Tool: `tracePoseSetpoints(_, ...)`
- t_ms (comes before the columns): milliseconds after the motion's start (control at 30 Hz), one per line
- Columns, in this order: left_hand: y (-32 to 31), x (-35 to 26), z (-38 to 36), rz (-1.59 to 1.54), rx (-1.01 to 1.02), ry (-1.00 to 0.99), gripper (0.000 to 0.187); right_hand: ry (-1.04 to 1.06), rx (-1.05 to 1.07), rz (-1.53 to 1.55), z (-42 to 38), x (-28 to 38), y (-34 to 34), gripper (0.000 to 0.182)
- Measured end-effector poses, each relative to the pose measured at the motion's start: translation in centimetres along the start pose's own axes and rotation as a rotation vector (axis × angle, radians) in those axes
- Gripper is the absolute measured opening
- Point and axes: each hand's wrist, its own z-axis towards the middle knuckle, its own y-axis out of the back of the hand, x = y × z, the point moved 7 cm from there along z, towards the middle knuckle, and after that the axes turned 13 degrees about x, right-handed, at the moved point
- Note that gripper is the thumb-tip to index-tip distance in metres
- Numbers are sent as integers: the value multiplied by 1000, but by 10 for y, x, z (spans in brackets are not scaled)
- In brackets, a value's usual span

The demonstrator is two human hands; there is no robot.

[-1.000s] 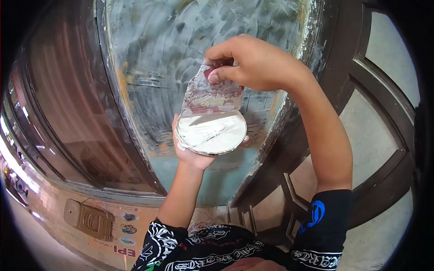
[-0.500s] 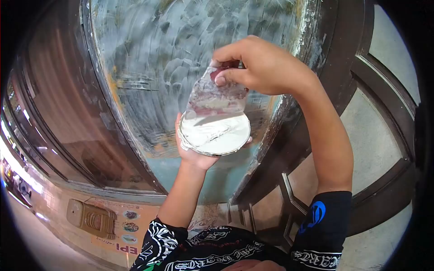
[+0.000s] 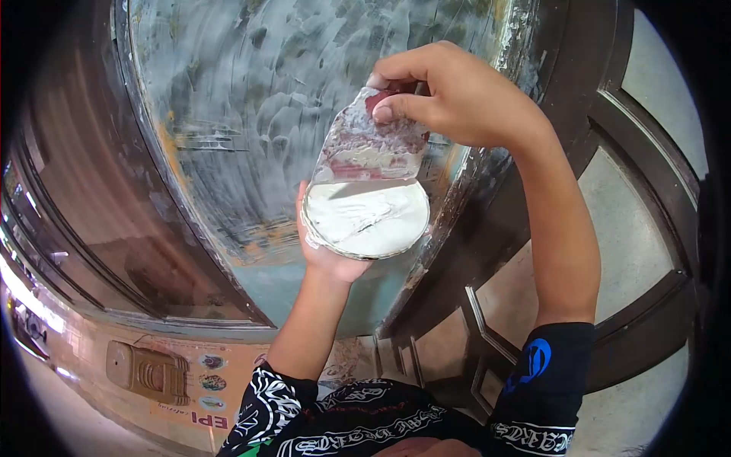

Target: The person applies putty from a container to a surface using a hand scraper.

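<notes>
Could tip the round container (image 3: 390,254) and spill white paste (image 3: 364,217) by pressing hard near the upper rim; could lose the scraper (image 3: 373,149) through so small a pinch. At upper centre of the frame, pinching scraper between thumb and fingers of the right hand (image 3: 457,93); at centre, cupping container from below with the left hand (image 3: 332,261). Pointing broad edge down at the paste, long axis near vertical, top leaning slightly right
</notes>
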Motion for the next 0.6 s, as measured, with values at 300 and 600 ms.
tracePoseSetpoints(300,-2,9,19,-106,125,-7,78,-324,-76,36,-2,-4,86,13)
tracePoseSetpoints(600,-12,-3,23,4,18,-58,76,-500,-74,-484,25,-47,201,20)
